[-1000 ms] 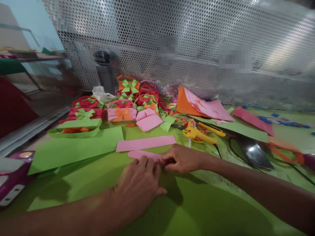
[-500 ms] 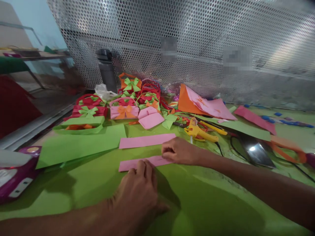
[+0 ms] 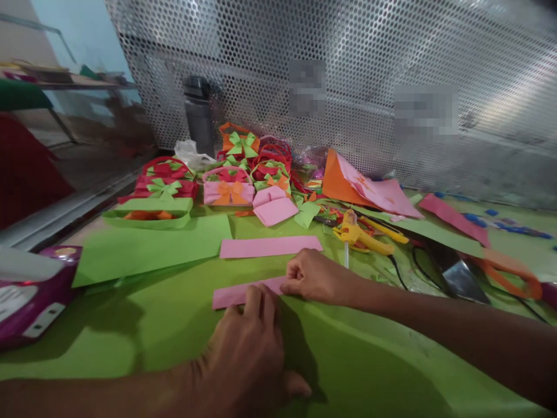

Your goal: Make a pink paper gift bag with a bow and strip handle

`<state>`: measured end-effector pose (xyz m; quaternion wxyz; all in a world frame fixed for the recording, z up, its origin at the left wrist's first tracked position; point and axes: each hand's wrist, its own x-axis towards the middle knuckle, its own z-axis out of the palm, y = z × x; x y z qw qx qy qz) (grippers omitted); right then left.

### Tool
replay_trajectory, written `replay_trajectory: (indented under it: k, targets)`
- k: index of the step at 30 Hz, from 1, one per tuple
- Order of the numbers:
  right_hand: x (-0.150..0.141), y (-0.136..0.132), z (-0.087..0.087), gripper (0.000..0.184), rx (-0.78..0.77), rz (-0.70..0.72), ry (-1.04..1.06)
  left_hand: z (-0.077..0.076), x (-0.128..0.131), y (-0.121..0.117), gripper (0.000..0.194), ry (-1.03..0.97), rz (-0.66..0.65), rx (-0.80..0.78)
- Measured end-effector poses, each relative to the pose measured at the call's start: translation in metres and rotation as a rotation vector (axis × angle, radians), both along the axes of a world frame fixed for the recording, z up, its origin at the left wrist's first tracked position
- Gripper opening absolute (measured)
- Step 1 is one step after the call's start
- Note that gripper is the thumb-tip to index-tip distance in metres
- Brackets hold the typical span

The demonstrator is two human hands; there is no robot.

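A narrow pink paper strip lies at a slight slant on the green tabletop, its right part covered by my hands. My left hand rests its fingertips on the strip's near edge, thumb stretched away to the right. Curled fingers of my right hand pinch the strip's right end against the table. Just beyond lies a second, wider pink paper strip, flat and untouched. Behind it stand small paper handbags with bows, among them a pink handbag with an orange bow.
A yellow glue gun with a cord lies to the right, near a dark phone. Green paper sheets and a purple device are at left. A grey bottle stands by the perforated metal panel.
The near pink strip, mostly hidden under my hands earlier, came into view lower down. My right hand shifted along it, keeping its curled grip. The camera view drifted slightly left.
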<state>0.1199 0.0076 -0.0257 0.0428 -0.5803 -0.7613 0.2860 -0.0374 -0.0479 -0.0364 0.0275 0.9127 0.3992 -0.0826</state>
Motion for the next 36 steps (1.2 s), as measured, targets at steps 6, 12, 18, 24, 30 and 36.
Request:
replay_trajectory:
  k: [6,12,18,24,30,36]
  targets:
    - [-0.001,0.006,-0.001,0.023,-0.048,0.001,-0.045,-0.003,-0.001,-0.004,0.096,0.029,0.006,0.02]
    - [0.002,0.009,0.001,0.028,-0.116,-0.008,-0.077,0.001,0.001,0.0,0.094,0.046,0.028,-0.013]
    - [-0.006,0.017,0.018,0.025,-0.201,0.018,-0.108,0.007,0.001,0.002,0.083,0.08,-0.031,0.039]
    - [0.004,0.018,0.025,0.022,-0.233,0.002,-0.165,0.003,-0.002,0.005,0.073,0.041,0.023,0.029]
    - [0.034,0.009,0.021,0.019,-0.217,-0.044,-0.172,0.001,-0.003,0.001,0.066,0.01,0.028,0.107]
    - [0.063,0.001,0.016,0.019,-0.187,-0.096,-0.183,-0.005,-0.005,0.001,0.06,-0.041,0.004,0.16]
